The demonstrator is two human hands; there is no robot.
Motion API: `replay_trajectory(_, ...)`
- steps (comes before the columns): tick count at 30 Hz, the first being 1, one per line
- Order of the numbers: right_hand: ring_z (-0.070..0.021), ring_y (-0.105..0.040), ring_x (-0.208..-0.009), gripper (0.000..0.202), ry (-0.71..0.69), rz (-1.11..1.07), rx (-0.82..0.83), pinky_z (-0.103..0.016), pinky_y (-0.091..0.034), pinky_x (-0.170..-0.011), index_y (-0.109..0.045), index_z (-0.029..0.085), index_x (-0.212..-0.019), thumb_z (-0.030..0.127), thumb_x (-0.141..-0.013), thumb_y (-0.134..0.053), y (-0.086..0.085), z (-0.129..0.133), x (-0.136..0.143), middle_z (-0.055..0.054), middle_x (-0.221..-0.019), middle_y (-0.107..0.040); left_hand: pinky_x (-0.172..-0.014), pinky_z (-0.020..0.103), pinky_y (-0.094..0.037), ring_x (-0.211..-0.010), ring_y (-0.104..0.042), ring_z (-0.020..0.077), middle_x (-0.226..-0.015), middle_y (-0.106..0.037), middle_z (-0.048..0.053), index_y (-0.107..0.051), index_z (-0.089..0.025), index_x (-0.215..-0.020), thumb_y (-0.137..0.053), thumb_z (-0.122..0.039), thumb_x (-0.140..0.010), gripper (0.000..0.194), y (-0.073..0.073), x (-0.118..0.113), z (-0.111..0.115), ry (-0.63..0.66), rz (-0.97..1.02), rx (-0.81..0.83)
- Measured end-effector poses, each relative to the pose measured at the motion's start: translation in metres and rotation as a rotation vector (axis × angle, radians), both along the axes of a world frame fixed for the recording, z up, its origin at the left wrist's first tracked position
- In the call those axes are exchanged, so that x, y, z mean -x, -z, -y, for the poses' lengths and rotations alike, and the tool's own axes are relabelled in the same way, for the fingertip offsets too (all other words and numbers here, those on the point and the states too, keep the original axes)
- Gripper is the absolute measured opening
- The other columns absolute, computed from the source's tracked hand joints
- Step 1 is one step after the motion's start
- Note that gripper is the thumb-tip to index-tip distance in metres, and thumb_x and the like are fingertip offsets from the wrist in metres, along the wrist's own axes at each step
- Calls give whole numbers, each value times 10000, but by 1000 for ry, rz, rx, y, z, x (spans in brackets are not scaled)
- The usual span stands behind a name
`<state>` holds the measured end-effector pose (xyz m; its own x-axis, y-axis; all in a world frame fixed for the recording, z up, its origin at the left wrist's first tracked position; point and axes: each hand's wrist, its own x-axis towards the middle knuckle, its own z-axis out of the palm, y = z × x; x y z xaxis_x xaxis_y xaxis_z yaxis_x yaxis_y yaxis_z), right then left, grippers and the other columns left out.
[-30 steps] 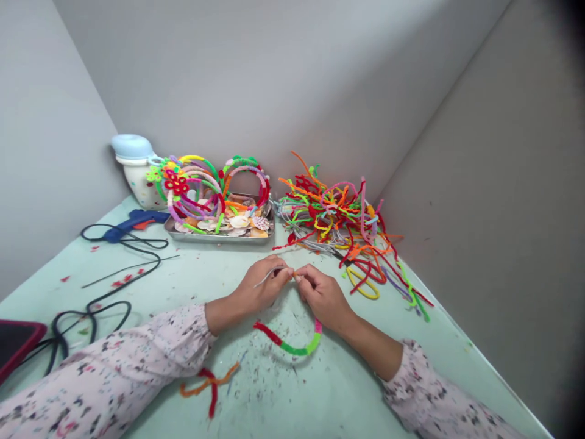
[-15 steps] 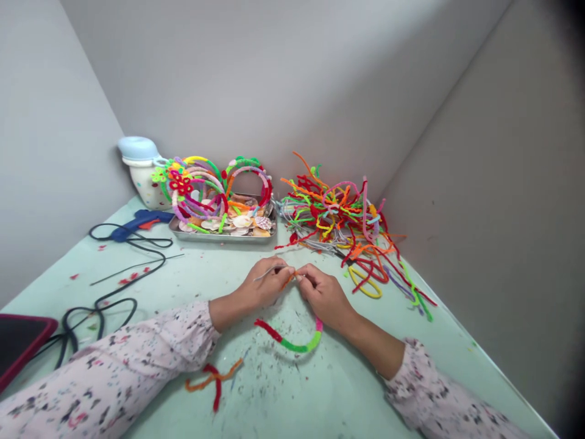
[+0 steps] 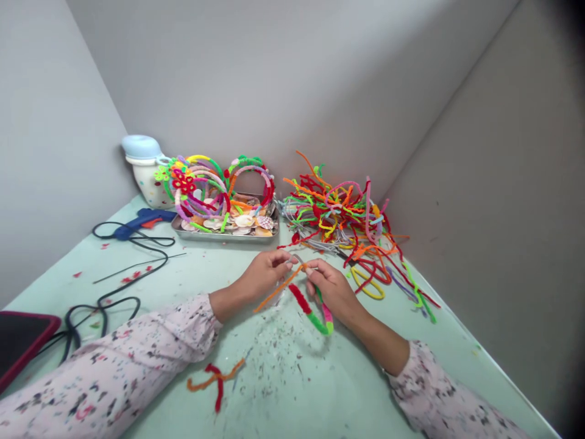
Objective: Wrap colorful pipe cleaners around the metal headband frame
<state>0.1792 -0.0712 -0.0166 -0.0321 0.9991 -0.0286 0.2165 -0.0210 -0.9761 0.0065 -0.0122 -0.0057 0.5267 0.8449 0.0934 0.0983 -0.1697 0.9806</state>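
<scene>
Both of my hands meet above the middle of the table. My right hand (image 3: 333, 289) pinches a curved band (image 3: 315, 322) wrapped in red, green and pink fuzzy pipe cleaner, which loops down below the fingers. An orange pipe cleaner (image 3: 278, 289) runs from the right fingertips down to the left, its far end loose. With thumb and fingers closed, my left hand (image 3: 265, 274) pinches a thin grey strip (image 3: 295, 258) that arches toward the right fingertips. Whether this strip is part of the band is hidden by the fingers.
Behind the hands, a metal tray (image 3: 219, 237) holds shells and wrapped headbands. A heap of pipe cleaners (image 3: 338, 207) lies at the right. Leftward are a blue glue gun (image 3: 137, 223), a black cable (image 3: 159, 259), a cup (image 3: 148, 177) and a dark tablet (image 3: 25, 344). Pipe cleaner scraps (image 3: 218, 384) lie in front.
The orange pipe cleaner now stretches out loose between my hands. The left fingers have shifted onto the grey strip. The wrapped band has swung right and tilted upward under my right hand.
</scene>
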Motion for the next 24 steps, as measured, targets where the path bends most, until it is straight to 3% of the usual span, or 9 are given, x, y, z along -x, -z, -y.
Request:
replay_trajectory(10, -76, -404, -392, 220, -67, -48, 37, -192, -307, -406, -572, 192, -937, 380, -859, -488, -7, 2, 0, 69, -519, -525, -692, 249, -446, -749, -589, 148, -814, -679, 36, -703, -140, -863, -574, -270, -792, 197, 2, -3, 5, -1, 13, -120)
replay_trajectory(16, -70, -416, -362, 222, -171, -210, 115, -194, -293, -381, -527, 189, -898, 403, -844, -513, -3, -1, -4, 55, -529, -559, -795, 275, -449, -833, -602, 160, -882, -688, 61, -724, -145, -865, -615, -267, -788, 181, -1, -2, 6, 9, 36, -114)
replay_trajectory(24, -68, -405, -319, 228, -207, -336, 134, -190, -247, -342, -482, 191, -873, 405, -827, -543, 0, -4, -5, 56, -496, -560, -708, 250, -446, -749, -590, 135, -862, -694, 47, -715, -145, -914, -653, -303, -758, 230, 4, -1, 4, 26, 109, 51)
